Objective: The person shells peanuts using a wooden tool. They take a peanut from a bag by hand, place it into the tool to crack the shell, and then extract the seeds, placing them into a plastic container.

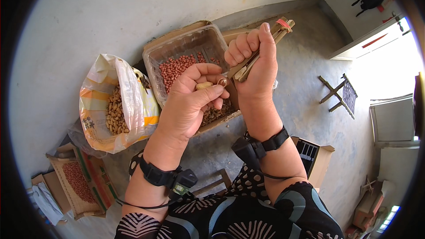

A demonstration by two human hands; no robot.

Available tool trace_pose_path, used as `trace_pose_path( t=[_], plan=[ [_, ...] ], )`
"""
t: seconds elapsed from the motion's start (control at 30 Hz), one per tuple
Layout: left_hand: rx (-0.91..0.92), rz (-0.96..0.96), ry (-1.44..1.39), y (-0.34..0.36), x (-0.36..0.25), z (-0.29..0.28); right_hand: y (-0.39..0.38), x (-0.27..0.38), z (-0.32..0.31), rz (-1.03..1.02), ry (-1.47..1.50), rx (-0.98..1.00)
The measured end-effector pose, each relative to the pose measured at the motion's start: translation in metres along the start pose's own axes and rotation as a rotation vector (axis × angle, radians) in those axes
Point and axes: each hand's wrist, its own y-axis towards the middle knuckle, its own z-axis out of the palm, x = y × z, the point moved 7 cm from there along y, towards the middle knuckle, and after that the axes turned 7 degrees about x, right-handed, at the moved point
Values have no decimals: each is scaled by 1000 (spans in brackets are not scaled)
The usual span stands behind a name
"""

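My left hand (190,95) is closed on an unshelled peanut (203,85), and a cracked-open shell (222,82) shows at its fingertips. Beside it, my right hand (256,62) grips a pair of wooden sticks (280,32) bound with a red band at the far end. Just beyond the hands, red peanut kernels (173,68) lie in a clear plastic tray (219,33). Under the hands, a cardboard box (232,116) holds broken shells (217,114), partly hidden. To the left, an open plastic bag (135,102) contains unshelled peanuts (116,115).
At the lower left, more red kernels (79,181) fill a cardboard-sided container (95,172). A folding stool (341,95) stands on the concrete floor at right. An open carton (325,161) sits beside my right forearm. The pale wall (110,13) rises behind the bag and tray.
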Motion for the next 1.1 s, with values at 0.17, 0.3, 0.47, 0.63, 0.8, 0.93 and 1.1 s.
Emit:
trace_pose_path(
  t=[0.17,0.3,0.47,0.63,0.8,0.93,1.1],
  plan=[
    [30,13,-32,-1,-1,-6,2,-2,-2,11,37,25],
    [20,22,-34,-1,-1,-7,2,6,1,-67,-65,36],
    [-6,33,-53,1,1,-8,1,9,0,-96,-118,30],
    [-14,17,-62,1,4,-6,-4,-5,8,-40,-112,28],
    [-11,12,-81,3,9,-4,-4,-7,8,-21,-87,38],
    [-10,7,-86,4,12,-2,-5,-7,10,-14,-95,39],
    [42,-18,-125,7,19,-3,-6,-3,11,-28,-117,40]
  ],
)
